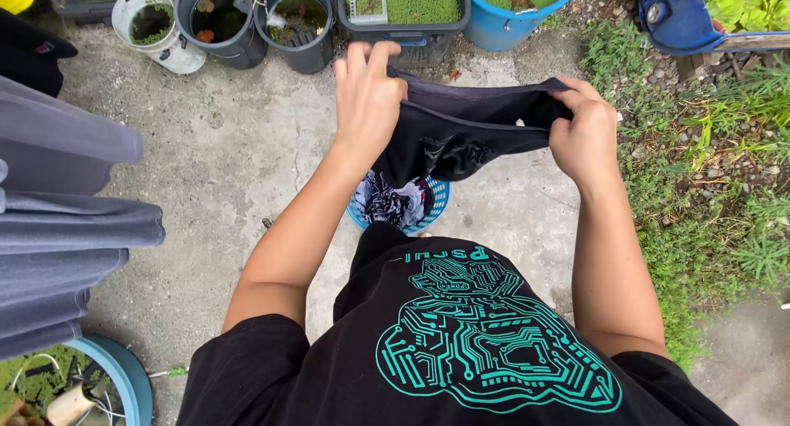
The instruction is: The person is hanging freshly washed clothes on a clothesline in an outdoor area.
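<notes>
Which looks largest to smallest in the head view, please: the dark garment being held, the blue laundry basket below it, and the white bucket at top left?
1. dark garment
2. and 3. blue laundry basket and white bucket: similar, basket mostly hidden, so unranked.

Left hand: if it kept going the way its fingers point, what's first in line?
Probably the dark tub of green duckweed. The left hand, gripping the dark garment, has fingers aimed up-frame towards it. The tub sits on the ground, so depth is unclear and the hand might pass above.

one dark garment [461,130], one basket [436,200] (blue), two hands
</notes>
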